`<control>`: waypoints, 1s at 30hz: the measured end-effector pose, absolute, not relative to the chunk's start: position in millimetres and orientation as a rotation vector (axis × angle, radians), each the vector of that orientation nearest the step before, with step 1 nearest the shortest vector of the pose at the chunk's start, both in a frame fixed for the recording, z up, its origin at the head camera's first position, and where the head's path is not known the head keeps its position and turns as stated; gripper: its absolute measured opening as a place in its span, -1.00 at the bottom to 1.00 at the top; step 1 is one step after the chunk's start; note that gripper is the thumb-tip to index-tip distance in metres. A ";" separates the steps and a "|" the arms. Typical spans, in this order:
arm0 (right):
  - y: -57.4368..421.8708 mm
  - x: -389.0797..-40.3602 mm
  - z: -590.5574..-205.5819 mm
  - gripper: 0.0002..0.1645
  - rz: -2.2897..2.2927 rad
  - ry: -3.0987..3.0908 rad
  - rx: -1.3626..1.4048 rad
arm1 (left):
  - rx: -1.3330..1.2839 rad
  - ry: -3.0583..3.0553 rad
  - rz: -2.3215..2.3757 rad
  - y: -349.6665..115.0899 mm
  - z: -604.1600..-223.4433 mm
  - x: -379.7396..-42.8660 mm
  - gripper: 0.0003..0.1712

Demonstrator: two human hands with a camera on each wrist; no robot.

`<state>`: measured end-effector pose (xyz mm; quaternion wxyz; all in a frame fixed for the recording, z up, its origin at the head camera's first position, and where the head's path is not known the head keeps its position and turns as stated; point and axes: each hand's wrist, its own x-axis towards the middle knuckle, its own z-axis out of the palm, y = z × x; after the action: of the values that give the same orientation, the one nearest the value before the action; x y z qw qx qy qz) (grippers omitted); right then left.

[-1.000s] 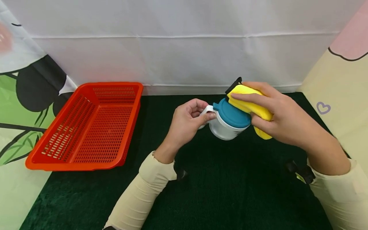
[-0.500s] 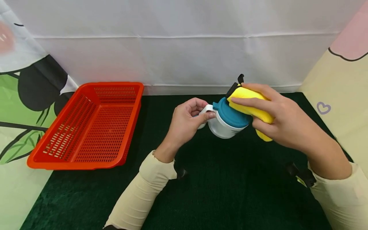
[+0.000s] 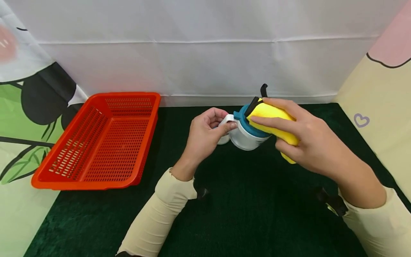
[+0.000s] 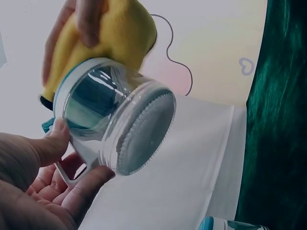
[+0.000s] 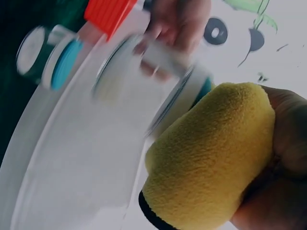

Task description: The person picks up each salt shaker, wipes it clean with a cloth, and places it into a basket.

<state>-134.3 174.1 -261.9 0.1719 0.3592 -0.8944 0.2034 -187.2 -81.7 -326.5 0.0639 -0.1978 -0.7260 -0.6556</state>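
By its white handle, my left hand [image 3: 203, 137] holds a clear jar [image 3: 244, 140] with a teal lid [image 3: 243, 111]. It is tilted and raised off the table; its ribbed bottom [image 4: 146, 134] shows in the left wrist view. My right hand [image 3: 313, 141] grips a folded yellow cloth [image 3: 273, 116] with black edging, pressed over the top of the lid. Most of the lid lies hidden under the cloth. The right wrist view has the fluffy cloth [image 5: 211, 153] close up, covering part of the jar's collar.
Behind the left hand stands a second jar [image 3: 223, 139], mostly hidden; its teal lid [image 5: 67, 64] shows in the right wrist view. An orange-red perforated basket [image 3: 136, 171] sits on the left of the dark green tabletop [image 3: 244, 214]. White sheeting [image 3: 205, 67] rises at the back.
My right hand has slid the cloth left across the lid, covering more of it. The jar and left hand have shifted slightly left and away, and the cloth's black loop has swung.
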 end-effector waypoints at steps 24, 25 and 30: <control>171.3 -146.4 -259.2 -0.16 0.554 -2.564 1.006 | -0.666 -2.215 -1.922 -75.3 -330.9 -182.9 -0.75; 168.1 -141.4 -259.4 -0.14 0.524 -2.556 1.032 | -0.651 -2.212 -1.924 -75.4 -330.8 -183.1 -0.75; 165.6 -121.4 -265.6 -0.06 0.511 -2.522 1.074 | -0.583 -2.164 -1.944 -79.2 -327.5 -185.5 -0.74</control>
<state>-121.4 165.6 -265.6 0.1755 0.3792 -0.8904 0.1805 -185.5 -79.2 -327.5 0.0872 -0.1958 -0.7266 -0.6528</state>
